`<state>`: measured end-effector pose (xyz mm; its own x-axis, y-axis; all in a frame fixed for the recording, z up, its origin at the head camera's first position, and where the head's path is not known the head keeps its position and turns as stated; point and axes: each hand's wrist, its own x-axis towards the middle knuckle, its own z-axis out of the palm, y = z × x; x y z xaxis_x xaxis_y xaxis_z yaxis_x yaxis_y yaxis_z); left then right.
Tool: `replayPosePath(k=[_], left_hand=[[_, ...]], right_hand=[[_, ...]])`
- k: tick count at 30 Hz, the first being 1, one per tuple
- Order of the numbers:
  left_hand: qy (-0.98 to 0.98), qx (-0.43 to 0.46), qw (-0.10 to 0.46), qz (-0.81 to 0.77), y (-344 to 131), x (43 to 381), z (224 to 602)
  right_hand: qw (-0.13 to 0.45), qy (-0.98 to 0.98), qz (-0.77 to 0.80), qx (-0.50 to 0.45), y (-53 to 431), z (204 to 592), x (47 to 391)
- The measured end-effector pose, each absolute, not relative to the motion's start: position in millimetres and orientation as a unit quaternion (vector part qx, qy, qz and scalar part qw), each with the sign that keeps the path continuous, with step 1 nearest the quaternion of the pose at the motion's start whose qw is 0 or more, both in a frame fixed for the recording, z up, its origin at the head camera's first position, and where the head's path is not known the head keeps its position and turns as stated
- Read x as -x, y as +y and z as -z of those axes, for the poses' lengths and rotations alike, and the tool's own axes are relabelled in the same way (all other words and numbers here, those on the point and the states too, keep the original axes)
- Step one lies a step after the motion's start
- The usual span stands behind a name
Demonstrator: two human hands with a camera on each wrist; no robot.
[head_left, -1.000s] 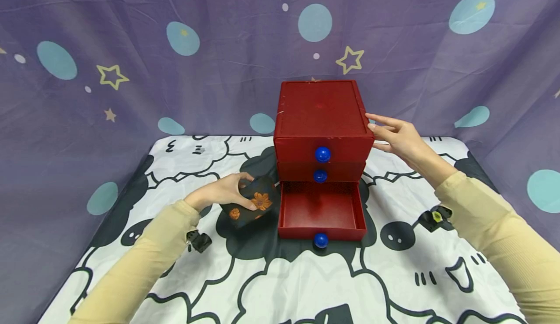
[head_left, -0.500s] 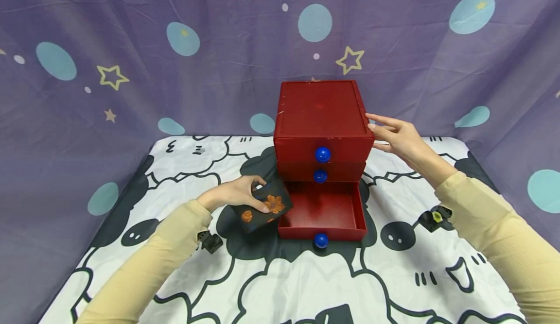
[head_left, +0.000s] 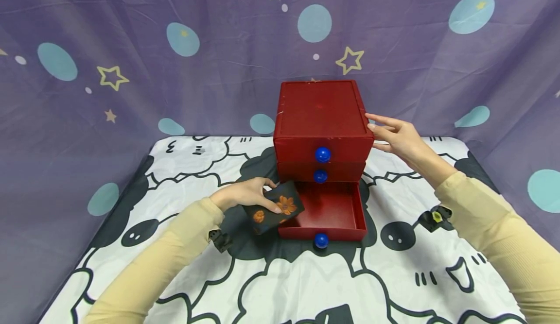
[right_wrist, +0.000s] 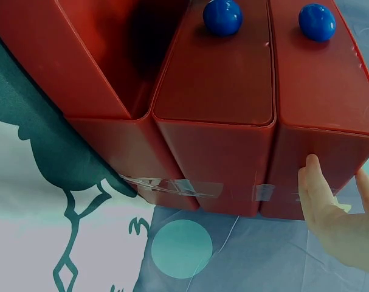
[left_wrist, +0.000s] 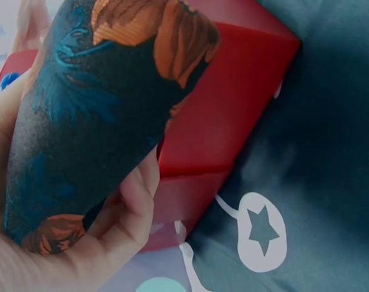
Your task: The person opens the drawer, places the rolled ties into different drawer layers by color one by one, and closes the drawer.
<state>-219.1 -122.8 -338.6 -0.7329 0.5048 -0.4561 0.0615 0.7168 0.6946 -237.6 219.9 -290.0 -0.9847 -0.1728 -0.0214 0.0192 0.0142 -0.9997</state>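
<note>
My left hand (head_left: 246, 194) grips a dark, flat, flower-patterned thing (head_left: 284, 198), thumb on top and fingers beneath it. Orange flowers and blue leaves show on its surface (left_wrist: 105, 121); its exact kind is unclear. It is tilted, with its right end over the left wall of a pulled-out bottom drawer (head_left: 334, 207). That drawer belongs to a red three-drawer cabinet (head_left: 321, 108). My right hand (head_left: 400, 139) rests its fingertips against the cabinet's upper right side, fingers extended, holding nothing. In the right wrist view the fingers (right_wrist: 318, 188) touch the top unit's side.
Blue round knobs (head_left: 323, 154) sit on the drawer fronts; the upper two drawers are closed. Clear tape (right_wrist: 202, 188) runs along the cabinet's side. A black-and-white cartoon cloth (head_left: 306, 285) covers the table, and a purple patterned curtain (head_left: 227, 47) hangs behind.
My left hand has carried the flower-patterned thing rightward, from beside the cabinet to partly over the drawer's left wall. My right hand and the cabinet have stayed put.
</note>
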Motion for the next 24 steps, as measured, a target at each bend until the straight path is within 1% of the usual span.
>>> replayPosePath(k=[9, 14, 24], left_hand=[[0.867, -0.154, 0.331, -0.338, -109, 219, 339], [0.860, -0.141, 0.343, -0.351, -103, 220, 341], [0.858, -0.128, 0.357, -0.347, -99, 228, 346]], right_hand=[[0.068, 0.714, 0.695, 0.054, 220, 290, 237], [0.070, 0.721, 0.688, 0.056, 220, 289, 237], [0.068, 0.716, 0.693, 0.051, 220, 290, 238]])
